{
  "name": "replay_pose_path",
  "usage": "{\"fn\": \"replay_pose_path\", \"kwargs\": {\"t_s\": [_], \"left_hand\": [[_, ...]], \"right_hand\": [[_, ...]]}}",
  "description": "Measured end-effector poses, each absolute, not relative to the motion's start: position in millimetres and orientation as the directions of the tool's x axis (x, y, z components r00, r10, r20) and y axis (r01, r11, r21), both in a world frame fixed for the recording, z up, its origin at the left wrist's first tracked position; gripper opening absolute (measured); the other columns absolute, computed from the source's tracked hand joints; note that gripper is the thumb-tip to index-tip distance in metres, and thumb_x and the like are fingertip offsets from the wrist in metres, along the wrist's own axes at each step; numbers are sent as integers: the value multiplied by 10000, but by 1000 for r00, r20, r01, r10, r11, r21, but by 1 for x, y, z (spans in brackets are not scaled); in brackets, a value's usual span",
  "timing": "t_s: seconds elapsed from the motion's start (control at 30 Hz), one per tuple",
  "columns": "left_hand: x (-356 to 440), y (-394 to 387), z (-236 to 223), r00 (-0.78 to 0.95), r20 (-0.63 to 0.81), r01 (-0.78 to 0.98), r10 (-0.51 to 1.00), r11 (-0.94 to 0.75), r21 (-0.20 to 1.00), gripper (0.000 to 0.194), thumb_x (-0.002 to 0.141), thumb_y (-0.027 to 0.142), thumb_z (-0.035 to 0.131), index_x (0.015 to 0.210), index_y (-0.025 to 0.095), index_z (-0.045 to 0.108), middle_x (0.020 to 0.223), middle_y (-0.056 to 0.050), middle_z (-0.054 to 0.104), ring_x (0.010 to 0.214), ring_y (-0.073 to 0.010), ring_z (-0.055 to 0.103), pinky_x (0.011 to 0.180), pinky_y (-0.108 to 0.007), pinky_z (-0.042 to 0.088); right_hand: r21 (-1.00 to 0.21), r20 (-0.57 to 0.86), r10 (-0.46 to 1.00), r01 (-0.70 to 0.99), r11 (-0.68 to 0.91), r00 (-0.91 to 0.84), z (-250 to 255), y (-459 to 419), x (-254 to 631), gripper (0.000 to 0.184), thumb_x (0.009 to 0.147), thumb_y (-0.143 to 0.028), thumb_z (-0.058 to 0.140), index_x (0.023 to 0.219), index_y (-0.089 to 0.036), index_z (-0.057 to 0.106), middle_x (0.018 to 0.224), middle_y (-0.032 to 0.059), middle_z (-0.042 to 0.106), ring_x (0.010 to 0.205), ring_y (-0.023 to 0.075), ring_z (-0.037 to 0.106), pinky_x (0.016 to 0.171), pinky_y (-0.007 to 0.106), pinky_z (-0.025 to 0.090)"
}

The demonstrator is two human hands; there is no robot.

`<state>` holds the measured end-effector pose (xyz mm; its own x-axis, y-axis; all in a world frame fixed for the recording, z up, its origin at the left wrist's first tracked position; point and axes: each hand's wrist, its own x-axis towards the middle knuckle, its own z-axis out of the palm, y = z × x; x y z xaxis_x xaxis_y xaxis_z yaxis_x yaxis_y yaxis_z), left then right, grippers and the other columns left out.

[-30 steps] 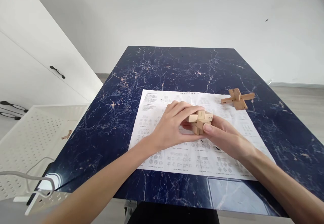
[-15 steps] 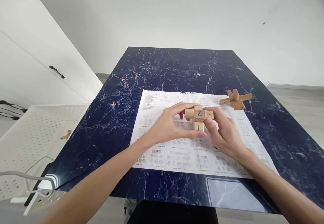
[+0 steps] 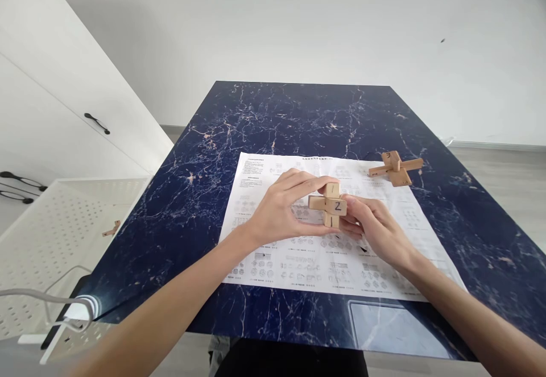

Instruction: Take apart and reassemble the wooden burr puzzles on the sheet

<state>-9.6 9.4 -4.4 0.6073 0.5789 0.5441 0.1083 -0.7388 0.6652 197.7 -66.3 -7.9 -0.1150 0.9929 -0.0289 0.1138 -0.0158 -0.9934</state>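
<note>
A wooden burr puzzle (image 3: 331,205), its interlocked pieces marked "1" and "2", is held between my two hands above a printed sheet (image 3: 273,277). My left hand (image 3: 284,206) grips it from the left, fingers at the top end and thumb under the bottom end. At its right side, my right hand (image 3: 373,223) has the thumb and fingers closed on the puzzle's edge; part of that end is hidden behind them. A second wooden burr puzzle (image 3: 396,168), with a "3" on one piece, lies over the sheet's upper right edge.
The sheet of printed diagrams lies on a blue marble-patterned table (image 3: 281,115). A clear rectangular patch (image 3: 396,328) sits by the near edge. To the left are a white perforated surface (image 3: 38,235), a cable (image 3: 46,294) and a white cabinet (image 3: 63,92).
The puzzle has turned in my hands: the "2" face has shifted lower and a "1" end now shows at the top. My right thumb has moved up along its right side.
</note>
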Motion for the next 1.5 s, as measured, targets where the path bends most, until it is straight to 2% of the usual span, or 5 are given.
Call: {"fn": "replay_pose_path", "kwargs": {"t_s": [0.27, 0.4, 0.83, 1.13, 1.5], "left_hand": [[-5, 11, -10, 562, 397, 146, 726, -560, 816, 801, 834, 450, 917, 1524, 339, 525, 1385, -76, 667, 1191, -268, 644, 1005, -446, 534], [-4, 11, -15, 460, 257, 247, 850, -400, 882, 751, 894, 475, 858, 1511, 260, 486, 1349, -99, 659, 1139, -247, 655, 951, -418, 537], [-4, 14, -20, 428, 209, 317, 879, -363, 876, 414, 1017, 457, 701, 1320, 202, 582, 1367, -131, 649, 1089, -227, 691, 909, -400, 573], [-10, 26, -9, 512, 132, 375, 849, -359, 855, 248, 1030, 390, 651, 1179, 201, 711, 1100, -71, 776, 947, -221, 726, 849, -389, 595], [-84, 90, -9, 430, 133, 465, 893, -345, 815, 326, 1027, 455, 595, 1113, 169, 728, 919, -73, 759, 676, -149, 653, 643, -281, 549]], "right_hand": [[-945, -209, 964, -219, -243, -167, -2, -59, 198, 465, 1062, -599, 538, 787, -232, 615, 676, -13, 495, 501, 128, 372, 497, 302, 408], [-855, -249, 964, -446, -264, -93, -2, -51, 203, 267, 985, -509, 684, 1002, -246, 727, 808, 3, 602, 487, 111, 313, 362, 248, 342], [-751, -171, 985, -648, -126, 6, -11, -51, 205, 225, 954, -493, 786, 1076, -316, 718, 733, -54, 522, 465, 92, 280, 323, 161, 313], [-986, -118, 990, -111, -126, -81, -7, -59, 187, 373, 1014, -529, 690, 817, -221, 617, 703, -33, 561, 521, 102, 445, 503, 269, 366], [-945, -67, 990, 327, -22, -127, -21, -56, 187, 336, 1084, -457, 545, 847, -229, 614, 705, -16, 608, 565, 134, 547, 548, 292, 407]]}}
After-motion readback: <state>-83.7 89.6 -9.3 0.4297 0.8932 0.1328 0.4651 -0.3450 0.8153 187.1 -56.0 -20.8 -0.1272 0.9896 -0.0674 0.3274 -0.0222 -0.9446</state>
